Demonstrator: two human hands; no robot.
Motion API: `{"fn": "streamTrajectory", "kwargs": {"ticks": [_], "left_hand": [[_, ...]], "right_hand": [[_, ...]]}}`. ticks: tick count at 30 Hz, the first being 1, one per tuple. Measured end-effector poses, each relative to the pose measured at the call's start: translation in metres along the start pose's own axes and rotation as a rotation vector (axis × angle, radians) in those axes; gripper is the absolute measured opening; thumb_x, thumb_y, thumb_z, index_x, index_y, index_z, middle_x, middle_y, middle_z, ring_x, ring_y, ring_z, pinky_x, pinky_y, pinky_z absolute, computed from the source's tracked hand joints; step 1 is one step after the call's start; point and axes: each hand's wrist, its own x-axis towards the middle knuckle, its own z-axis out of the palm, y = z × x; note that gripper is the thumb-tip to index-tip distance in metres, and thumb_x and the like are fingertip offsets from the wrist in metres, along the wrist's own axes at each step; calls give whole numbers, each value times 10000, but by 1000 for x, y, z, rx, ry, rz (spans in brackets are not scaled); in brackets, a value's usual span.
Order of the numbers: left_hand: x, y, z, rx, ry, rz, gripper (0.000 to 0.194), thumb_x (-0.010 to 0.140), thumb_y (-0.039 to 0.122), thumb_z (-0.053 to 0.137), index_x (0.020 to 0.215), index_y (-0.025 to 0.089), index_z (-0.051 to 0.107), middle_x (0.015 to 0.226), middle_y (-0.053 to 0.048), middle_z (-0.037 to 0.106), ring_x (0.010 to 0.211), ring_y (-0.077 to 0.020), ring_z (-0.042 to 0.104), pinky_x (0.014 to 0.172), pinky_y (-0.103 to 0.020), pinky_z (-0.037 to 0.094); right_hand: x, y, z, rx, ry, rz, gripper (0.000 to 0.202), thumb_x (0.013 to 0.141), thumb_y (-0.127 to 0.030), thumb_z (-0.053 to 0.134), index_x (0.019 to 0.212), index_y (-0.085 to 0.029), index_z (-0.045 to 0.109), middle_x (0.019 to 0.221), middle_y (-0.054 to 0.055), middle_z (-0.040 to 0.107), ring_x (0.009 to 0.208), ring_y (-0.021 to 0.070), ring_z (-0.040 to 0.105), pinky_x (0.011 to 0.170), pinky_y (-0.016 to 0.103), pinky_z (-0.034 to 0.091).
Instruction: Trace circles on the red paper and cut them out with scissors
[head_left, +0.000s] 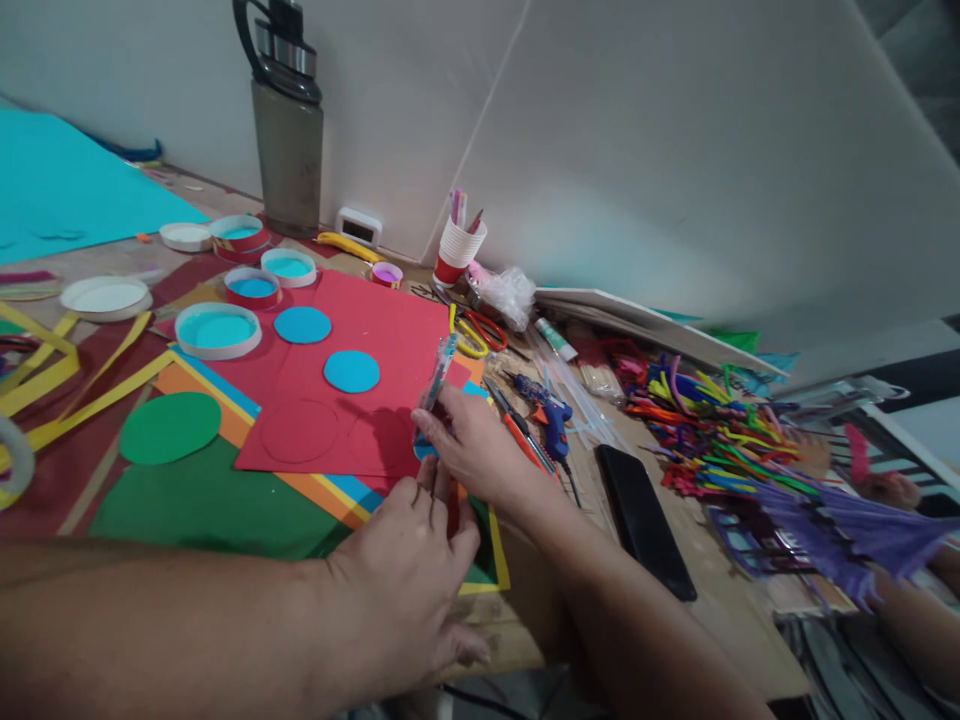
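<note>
My right hand [476, 440] grips a pen [441, 365] with a clear barrel, held nearly upright over a sheet of red paper [352, 310]. Below the pen, a blue paper circle [422, 450] is partly covered by my fingers. My left hand [412, 560] lies at the near edge of the red paper, its fingers reaching toward that circle and its thumb apart. Two more blue circles [352, 371] [303, 325] lie on the red sheet. A drawn circle outline [300, 432] shows at its left. Green, orange, blue and yellow sheets are stacked underneath.
Ring-shaped lids [217, 331], a green oval [171, 427] and yellow strips [112, 395] lie leftward. A bottle [289, 150] stands behind. To the right are scissors [484, 330], a glue gun [553, 425], a phone [645, 520] and pipe cleaners [705, 420]. Another person's hand [892, 490] shows far right.
</note>
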Motion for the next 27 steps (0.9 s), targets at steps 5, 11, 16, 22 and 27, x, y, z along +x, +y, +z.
{"fn": "streamTrajectory", "kwargs": {"ticks": [5,11,16,22,27], "left_hand": [[0,0,-5,-17,-45,-9,955,742,780,492,1314,20,563,1354,-349,488,1261,-484,456,923,-560,388],[0,-1,-7,-24,-56,-14,954,759,768,487,1337,11,537,1389,-343,455,1303,-487,409,956,-561,369],[0,0,-5,-8,-72,-21,942,757,777,476,1354,51,532,1399,-315,464,1306,-470,418,973,-549,368],[-2,0,-5,-8,-83,-17,937,762,776,470,1356,53,529,1403,-323,453,1304,-474,418,980,-564,354],[-1,0,-4,-12,-73,-27,936,746,783,487,1346,65,542,1396,-314,467,1292,-457,441,986,-552,354]], "right_hand": [[3,0,1,-6,1,27,144,923,-295,482,842,-185,526,717,4,592,609,118,487,567,237,317],[4,4,3,-10,29,53,174,927,-316,472,831,-182,527,721,8,593,613,118,479,584,243,320],[5,7,4,20,57,66,182,925,-331,464,832,-183,517,708,8,593,614,125,496,583,245,326],[6,10,6,80,93,92,172,921,-327,457,829,-189,502,707,10,598,620,131,516,589,248,349],[5,16,8,163,162,99,192,919,-354,449,824,-195,503,743,17,616,659,138,543,606,250,381]]}}
